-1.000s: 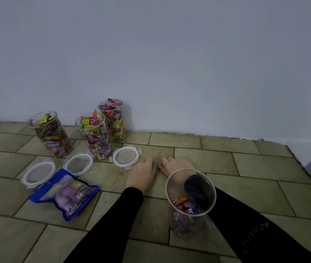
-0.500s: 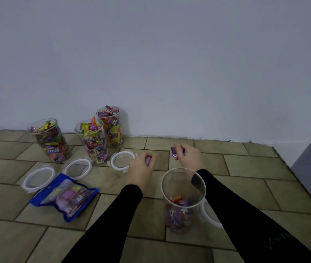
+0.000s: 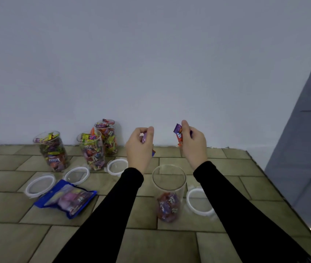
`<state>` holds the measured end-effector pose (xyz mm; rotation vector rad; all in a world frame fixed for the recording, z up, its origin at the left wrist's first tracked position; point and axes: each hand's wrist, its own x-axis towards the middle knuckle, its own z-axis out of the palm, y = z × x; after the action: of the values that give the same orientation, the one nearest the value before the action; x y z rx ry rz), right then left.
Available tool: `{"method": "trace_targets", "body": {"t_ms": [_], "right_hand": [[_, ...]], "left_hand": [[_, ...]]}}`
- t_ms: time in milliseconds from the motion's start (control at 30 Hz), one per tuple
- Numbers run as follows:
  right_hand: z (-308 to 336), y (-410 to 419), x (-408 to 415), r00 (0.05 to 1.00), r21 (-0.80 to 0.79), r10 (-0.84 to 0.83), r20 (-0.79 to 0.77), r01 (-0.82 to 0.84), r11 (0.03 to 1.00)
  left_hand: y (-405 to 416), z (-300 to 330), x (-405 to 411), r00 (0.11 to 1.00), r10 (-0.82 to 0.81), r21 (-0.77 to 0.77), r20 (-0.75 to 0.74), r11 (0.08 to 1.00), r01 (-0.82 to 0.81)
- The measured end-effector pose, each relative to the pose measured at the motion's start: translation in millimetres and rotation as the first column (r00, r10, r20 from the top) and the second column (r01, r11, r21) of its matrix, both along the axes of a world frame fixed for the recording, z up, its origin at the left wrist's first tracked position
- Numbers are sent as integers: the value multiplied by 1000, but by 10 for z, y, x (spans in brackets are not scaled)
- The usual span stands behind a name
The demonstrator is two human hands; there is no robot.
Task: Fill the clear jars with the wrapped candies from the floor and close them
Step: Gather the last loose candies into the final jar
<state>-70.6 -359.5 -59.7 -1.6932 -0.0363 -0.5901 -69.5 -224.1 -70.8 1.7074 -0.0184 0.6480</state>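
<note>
Both up high, left hand (image 3: 139, 147) and right hand (image 3: 193, 143) pinching candies; could drop past the near jar (image 3: 169, 188) (small mouth)

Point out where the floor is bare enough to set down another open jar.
Bare tiles lie right of the near jar and its lid, toward the grey panel; also by the wall behind both hands. Crowded: the left, where three full jars, three lids and the blue bag sit close together.
</note>
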Motion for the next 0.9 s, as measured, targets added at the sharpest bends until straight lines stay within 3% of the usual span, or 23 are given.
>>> {"method": "trace_targets", "body": {"t_ms": [133,200,467,667,900], "right_hand": [[-26,49,-223,994,344,91,-64,-64,937],[-84,82,-298,991,400,104,-87,-60,914],[-240,186,-347,989,336,16,-144,34,941],[-275,214,-320,986,241,-71,-150,106,965],[-284,205,-307,986,242,-77,-145,111,964]], "left_hand": [[-135,74,-207,995,-80,-66,63,994,84],[-196,56,-301,991,-107,-66,84,991,113],[-211,-113,-446,991,-107,-32,86,993,110],[-212,-252,-439,988,-148,-190,31,970,151],[-186,-247,-500,937,-340,-229,78,909,349]]}}
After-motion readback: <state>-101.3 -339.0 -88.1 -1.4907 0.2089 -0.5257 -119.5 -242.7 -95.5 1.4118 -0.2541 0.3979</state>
